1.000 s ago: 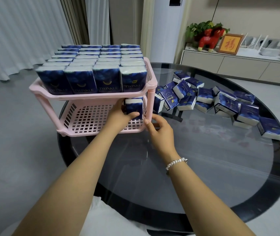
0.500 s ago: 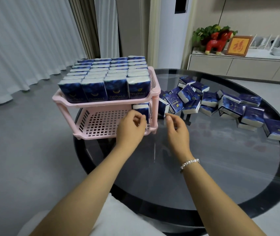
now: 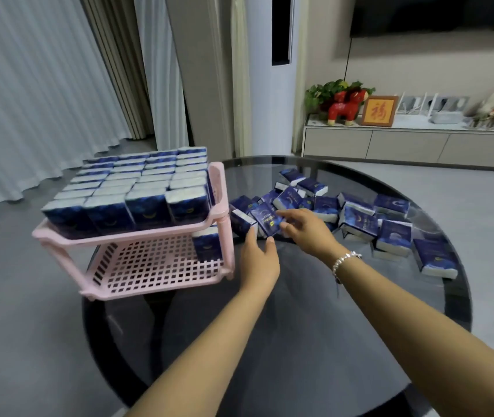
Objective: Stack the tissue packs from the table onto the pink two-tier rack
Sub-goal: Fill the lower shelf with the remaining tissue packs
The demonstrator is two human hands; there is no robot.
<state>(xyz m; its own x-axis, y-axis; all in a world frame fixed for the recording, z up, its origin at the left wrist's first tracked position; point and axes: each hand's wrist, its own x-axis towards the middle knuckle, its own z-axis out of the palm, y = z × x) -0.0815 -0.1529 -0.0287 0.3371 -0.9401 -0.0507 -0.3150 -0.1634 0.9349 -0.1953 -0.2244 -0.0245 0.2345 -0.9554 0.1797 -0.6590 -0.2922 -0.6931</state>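
Top tier of pink rack [image 3: 221, 188] sitting full; both hands going for table [image 3: 300, 326] pile. Left hand [image 3: 259, 260] fingers loosely apart at nearest pack [image 3: 241, 221], right hand [image 3: 306, 230] fingers spread, touching tilted pack [image 3: 267, 218] — nothing clamped yet, lower tier probably filling next.

A round dark glass table [image 3: 315, 341] carries the pink two-tier rack [image 3: 161, 266] at its left edge, the rack's left part overhanging the rim. A loose heap of blue tissue packs [image 3: 360, 218] lies directly on the glass, spread from beside the rack toward the far right.
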